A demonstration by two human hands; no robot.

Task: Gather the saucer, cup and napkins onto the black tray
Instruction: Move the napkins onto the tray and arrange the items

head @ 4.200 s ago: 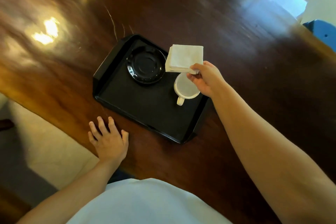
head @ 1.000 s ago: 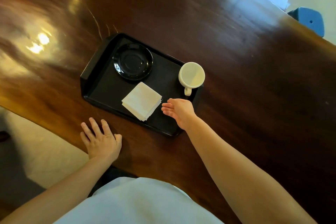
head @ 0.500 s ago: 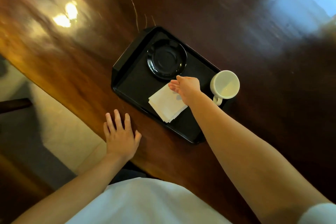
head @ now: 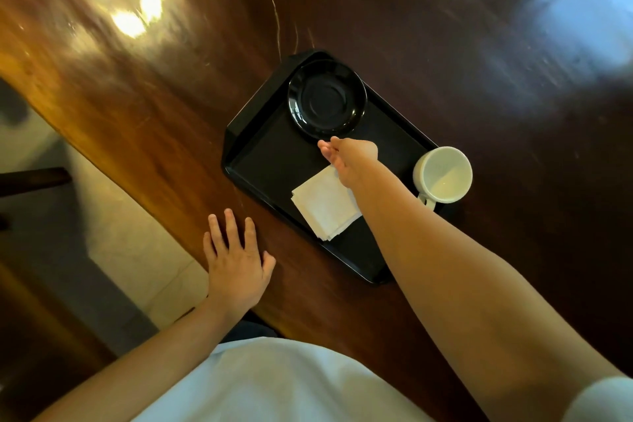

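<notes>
A black tray (head: 260, 161) lies on the dark wooden table. A black saucer (head: 327, 99) sits in its far left corner. A stack of white napkins (head: 323, 205) rests near the tray's front edge. A white cup (head: 443, 175) stands at the tray's right end, handle toward me. My right hand (head: 349, 158) hovers over the tray between the napkins and the saucer, fingers pointing at the saucer's near rim and holding nothing. My left hand (head: 236, 264) lies flat on the table in front of the tray, fingers spread.
The table's near edge (head: 113, 161) runs diagonally at the left, with pale floor tiles (head: 137, 257) below it. Bright light reflections (head: 137, 14) shine on the table top at the upper left. My white shirt (head: 274, 384) fills the bottom.
My right hand let go of the napkins on the tray, drew back, then reached forward over them toward the saucer. The left hand stayed flat on the table.
</notes>
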